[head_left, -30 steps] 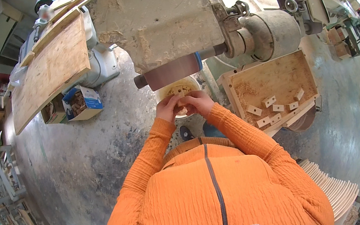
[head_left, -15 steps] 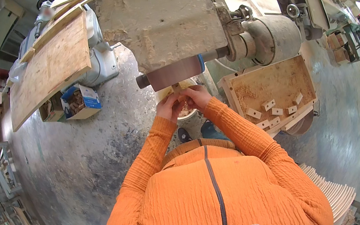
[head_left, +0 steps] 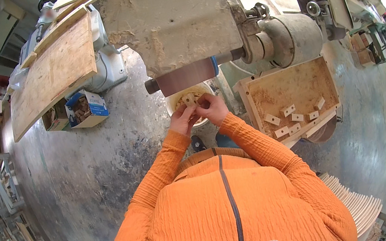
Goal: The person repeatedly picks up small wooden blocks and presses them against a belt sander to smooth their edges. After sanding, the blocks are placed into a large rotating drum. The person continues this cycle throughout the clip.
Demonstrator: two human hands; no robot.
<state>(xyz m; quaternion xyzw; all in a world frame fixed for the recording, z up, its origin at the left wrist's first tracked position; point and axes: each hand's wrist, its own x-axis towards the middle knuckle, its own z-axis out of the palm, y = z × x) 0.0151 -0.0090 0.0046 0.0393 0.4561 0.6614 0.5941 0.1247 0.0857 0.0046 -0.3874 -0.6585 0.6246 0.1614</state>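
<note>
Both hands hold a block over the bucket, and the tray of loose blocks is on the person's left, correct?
No: the head view shows the tray of loose blocks on the person's right. The left hand and right hand do hold a block over the bucket.

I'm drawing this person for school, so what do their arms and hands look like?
Both arms wear long orange sleeves, with wrinkly, crinkled cloth right down to the wrists. The left hand and right hand are bare, without gloves. Each has ordinary fingers and a thumb.
</note>
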